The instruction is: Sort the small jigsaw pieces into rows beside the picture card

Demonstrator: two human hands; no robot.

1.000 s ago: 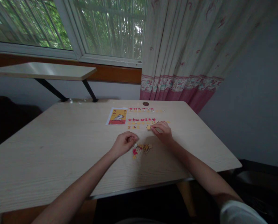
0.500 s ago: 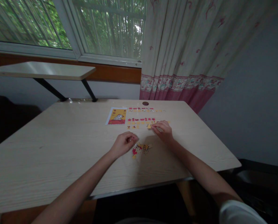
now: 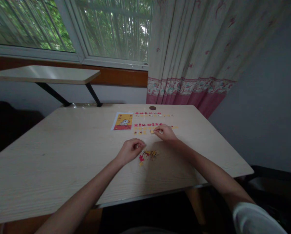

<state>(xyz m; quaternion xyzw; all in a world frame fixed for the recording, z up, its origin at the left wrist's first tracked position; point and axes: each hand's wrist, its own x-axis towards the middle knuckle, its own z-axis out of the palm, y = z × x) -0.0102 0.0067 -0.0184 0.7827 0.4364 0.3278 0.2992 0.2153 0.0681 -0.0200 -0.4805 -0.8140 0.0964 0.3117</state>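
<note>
My left hand (image 3: 130, 150) rests curled on the wooden table (image 3: 62, 156), just left of a small heap of red and yellow puzzle pieces (image 3: 147, 155). Whether its closed fingers hold anything is hidden. My right hand (image 3: 164, 133) reaches further back, its fingertips pinched on a small yellow puzzle piece (image 3: 152, 131) at the end of the laid-out rows of pieces (image 3: 146, 124). A yellow and red reference picture card (image 3: 122, 121) lies left of those rows.
Another row of pieces (image 3: 151, 114) lies near the table's far edge, by a round cable hole (image 3: 152, 108). Behind are a window, a narrow shelf (image 3: 43, 74) on black brackets, and a pink-hemmed curtain (image 3: 189, 65). The table's right edge drops off.
My right hand has slid left along the rows, carrying the yellow piece with it. My left hand has stayed in place beside the heap.
</note>
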